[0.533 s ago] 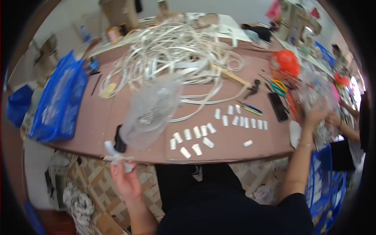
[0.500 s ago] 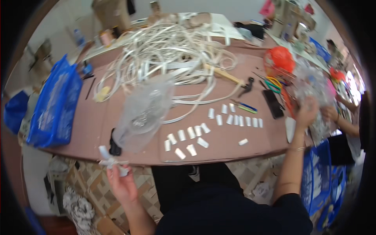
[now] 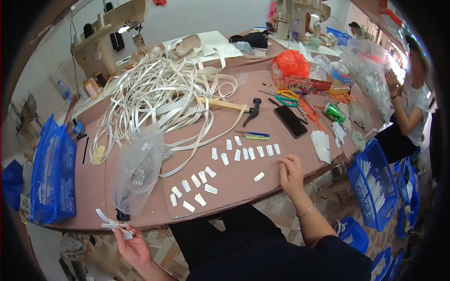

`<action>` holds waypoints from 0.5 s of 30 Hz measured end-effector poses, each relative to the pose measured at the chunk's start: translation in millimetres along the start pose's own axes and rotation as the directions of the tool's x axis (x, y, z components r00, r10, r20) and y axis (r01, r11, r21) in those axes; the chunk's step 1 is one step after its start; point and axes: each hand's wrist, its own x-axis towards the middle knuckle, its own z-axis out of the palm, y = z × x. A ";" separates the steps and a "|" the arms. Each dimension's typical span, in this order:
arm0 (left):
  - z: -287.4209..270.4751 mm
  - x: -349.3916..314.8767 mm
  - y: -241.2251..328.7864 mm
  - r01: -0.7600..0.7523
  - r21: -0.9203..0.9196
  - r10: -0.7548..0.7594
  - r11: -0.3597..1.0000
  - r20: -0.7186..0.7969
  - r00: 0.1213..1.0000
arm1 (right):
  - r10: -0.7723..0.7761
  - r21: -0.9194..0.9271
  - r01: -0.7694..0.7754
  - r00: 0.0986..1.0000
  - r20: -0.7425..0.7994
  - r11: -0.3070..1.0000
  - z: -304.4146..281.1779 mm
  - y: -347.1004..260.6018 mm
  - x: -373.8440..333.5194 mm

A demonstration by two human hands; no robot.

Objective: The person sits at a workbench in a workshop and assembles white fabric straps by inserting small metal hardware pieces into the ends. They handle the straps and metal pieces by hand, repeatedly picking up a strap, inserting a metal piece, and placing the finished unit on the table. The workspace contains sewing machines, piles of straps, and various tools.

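My left hand (image 3: 133,249), low at the table's front left edge, is closed on a few short white fabric strips (image 3: 111,224). Over the right part of the table hangs my right hand (image 3: 291,175), its fingers loosely bent and apart, with nothing visible in it. A single white strip piece (image 3: 258,177) lies just left of it. Several more short white pieces (image 3: 200,200) are spread in loose rows across the cloth. Beside my left hand lies a clear plastic bag (image 3: 136,173) with small metal rings inside.
A tangled heap of white strap (image 3: 150,89) covers the back left. Near it lie a hammer (image 3: 253,112), thread snips (image 3: 253,136), scissors (image 3: 287,97) and a phone (image 3: 289,121). Blue baskets (image 3: 51,178) flank the table. At right, another person (image 3: 412,103) stands by a filled clear bag (image 3: 368,70).
My right hand has come away from the clear bag at the right and moved left over the table. My left hand still holds the strips. The view has swung right.
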 end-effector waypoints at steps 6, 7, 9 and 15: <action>-6.1 -0.1 -3.0 0.031 0.003 -0.030 1.000 -0.091 0.995 | -0.096 -0.290 0.132 0.986 0.136 0.948 0.5 -15.0 11.0; -7.5 -1.3 -1.2 0.014 0.012 -0.013 1.000 -0.100 0.995 | -0.096 -0.346 0.146 0.983 0.157 0.927 0.7 -18.8 12.1; -11.3 -2.4 -1.1 -0.006 0.024 0.009 1.000 -0.128 0.992 | -0.089 -0.352 0.160 0.974 0.209 0.922 0.8 -27.3 10.5; -14.7 0.5 -8.6 0.058 -0.013 -0.059 0.998 -0.111 0.992 | -0.079 -0.310 0.154 0.967 0.243 0.938 12.8 -39.4 14.3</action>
